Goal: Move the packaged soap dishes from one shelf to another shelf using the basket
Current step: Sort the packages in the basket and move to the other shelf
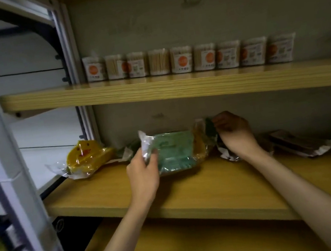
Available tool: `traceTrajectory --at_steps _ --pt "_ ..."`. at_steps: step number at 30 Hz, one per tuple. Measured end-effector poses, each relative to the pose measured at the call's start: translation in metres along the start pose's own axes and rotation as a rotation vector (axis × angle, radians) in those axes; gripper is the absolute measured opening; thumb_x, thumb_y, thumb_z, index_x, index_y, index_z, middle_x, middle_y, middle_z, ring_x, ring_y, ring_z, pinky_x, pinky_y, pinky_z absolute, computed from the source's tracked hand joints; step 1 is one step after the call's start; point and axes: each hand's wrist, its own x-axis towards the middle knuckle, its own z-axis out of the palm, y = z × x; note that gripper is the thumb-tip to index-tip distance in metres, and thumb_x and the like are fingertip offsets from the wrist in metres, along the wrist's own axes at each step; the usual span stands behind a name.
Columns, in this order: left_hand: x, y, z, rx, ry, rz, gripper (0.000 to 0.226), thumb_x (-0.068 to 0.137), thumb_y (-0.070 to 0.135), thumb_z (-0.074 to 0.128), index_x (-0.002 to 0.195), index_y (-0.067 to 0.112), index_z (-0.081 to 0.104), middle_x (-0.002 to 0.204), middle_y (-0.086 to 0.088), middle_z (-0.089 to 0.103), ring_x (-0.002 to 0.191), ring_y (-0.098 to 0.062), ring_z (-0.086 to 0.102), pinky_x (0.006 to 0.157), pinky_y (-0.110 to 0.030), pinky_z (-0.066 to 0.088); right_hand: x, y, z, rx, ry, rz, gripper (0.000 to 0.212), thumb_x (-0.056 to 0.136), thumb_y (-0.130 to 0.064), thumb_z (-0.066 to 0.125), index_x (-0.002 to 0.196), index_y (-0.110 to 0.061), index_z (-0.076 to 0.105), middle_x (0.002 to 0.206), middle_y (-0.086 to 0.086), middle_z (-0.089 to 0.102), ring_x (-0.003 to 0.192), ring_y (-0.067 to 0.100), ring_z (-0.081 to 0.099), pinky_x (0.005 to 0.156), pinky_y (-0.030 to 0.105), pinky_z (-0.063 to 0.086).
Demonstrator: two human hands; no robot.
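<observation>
On the middle wooden shelf [203,184] lie several packaged soap dishes. My left hand [143,170] grips the clear wrapper of a teal soap dish [173,151] at its left end. Behind the teal one, a yellow-brown pack [200,141] leans upright. My right hand [235,133] pinches a dark green pack [210,127] near the back wall. A yellow duck-shaped soap dish [88,158] in its wrapper lies at the shelf's left end. No basket is in view.
Dark brown packs [294,143] lie flat at the right of the same shelf. The shelf above [154,87] carries a row of toothpick boxes [182,61]. A white metal frame [14,172] stands at the left. A lower wooden shelf [192,250] lies beneath my forearms.
</observation>
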Motion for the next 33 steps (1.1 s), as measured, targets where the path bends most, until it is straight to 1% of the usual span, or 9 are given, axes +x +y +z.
traceTrajectory --at_steps 3,6,13,15,17,21,24,30,33 --pt "0.013 -0.011 -0.035 -0.265 0.031 -0.298 0.018 0.103 0.017 0.053 0.109 0.030 0.064 0.100 0.006 0.071 0.091 -0.011 0.070 0.076 -0.033 0.060 0.007 -0.021 0.037 -0.053 -0.127 -0.041 0.025 0.090 -0.005 0.058 0.101 -0.026 0.064 0.110 -0.001 0.064 0.107 0.022 0.061 0.094 0.037 0.052" --pt "0.024 -0.020 -0.065 -0.367 0.065 -0.423 0.033 0.102 0.008 0.051 0.128 0.028 0.052 0.114 0.003 0.064 0.101 -0.019 0.067 0.072 -0.035 0.062 0.014 -0.042 0.078 -0.092 -0.260 -0.017 0.042 0.092 -0.005 0.055 0.129 -0.023 0.056 0.131 -0.001 0.055 0.118 0.018 0.053 0.097 0.033 0.049" --pt "0.043 -0.029 -0.101 -0.506 0.107 -0.561 0.012 0.103 0.015 0.050 0.113 0.019 0.056 0.121 -0.013 0.059 0.104 -0.034 0.065 0.071 -0.041 0.062 0.018 -0.067 0.159 -0.107 -0.611 0.042 0.077 0.096 -0.004 0.041 0.159 -0.041 0.017 0.164 0.008 0.025 0.131 0.040 0.051 0.095 0.046 0.052" --pt "0.043 -0.023 -0.106 -0.624 0.140 -0.580 0.006 0.104 0.019 0.050 0.106 0.019 0.056 0.116 -0.011 0.059 0.101 -0.033 0.064 0.076 -0.048 0.061 0.016 -0.070 0.173 -0.079 -0.626 0.022 0.070 0.101 -0.009 0.039 0.159 -0.042 0.017 0.168 0.004 0.016 0.150 0.036 0.026 0.116 0.044 0.036" --pt "0.043 -0.020 -0.110 -0.720 0.187 -0.608 0.005 0.103 0.024 0.051 0.102 0.021 0.055 0.112 -0.010 0.060 0.096 -0.033 0.065 0.078 -0.053 0.060 0.014 -0.076 0.181 -0.109 -0.636 0.015 0.063 0.105 -0.014 0.037 0.160 -0.037 0.016 0.169 0.000 0.013 0.153 0.032 0.016 0.121 0.040 0.024" --pt "0.043 -0.025 -0.111 -0.770 0.301 -0.571 0.018 0.103 0.032 0.051 0.115 0.021 0.059 0.114 -0.009 0.062 0.096 -0.032 0.068 0.074 -0.046 0.063 0.007 -0.078 0.187 -0.118 -0.587 0.057 0.062 0.106 -0.016 0.038 0.161 -0.035 0.014 0.167 0.002 0.017 0.146 0.034 0.032 0.111 0.038 0.036" --pt "0.045 -0.028 -0.110 -0.786 0.347 -0.533 0.026 0.101 0.037 0.053 0.118 0.020 0.064 0.111 -0.004 0.069 0.096 -0.018 0.068 0.074 -0.031 0.055 0.001 -0.070 0.193 -0.112 -0.455 0.015 0.051 0.107 -0.039 0.039 0.156 -0.034 0.025 0.160 0.006 0.035 0.144 0.033 0.036 0.110 0.040 0.038" --pt "0.047 -0.041 -0.112 -0.710 0.224 -0.487 0.022 0.099 0.023 0.055 0.120 0.016 0.057 0.111 -0.011 0.068 0.095 -0.023 0.067 0.078 -0.033 0.054 -0.002 -0.068 0.204 -0.185 -0.460 0.026 0.076 0.092 -0.078 0.021 0.156 -0.040 0.010 0.159 0.008 0.034 0.140 0.035 0.042 0.113 0.049 0.037" --pt "0.048 -0.048 -0.115 -0.719 0.145 -0.466 0.053 0.084 0.009 0.071 0.132 0.008 0.049 0.115 -0.019 0.070 0.094 -0.031 0.074 0.075 -0.036 0.060 -0.002 -0.071 0.206 -0.240 -0.516 -0.041 0.075 0.084 -0.085 0.010 0.149 -0.050 0.022 0.159 0.005 0.036 0.143 0.033 0.037 0.114 0.053 0.033"
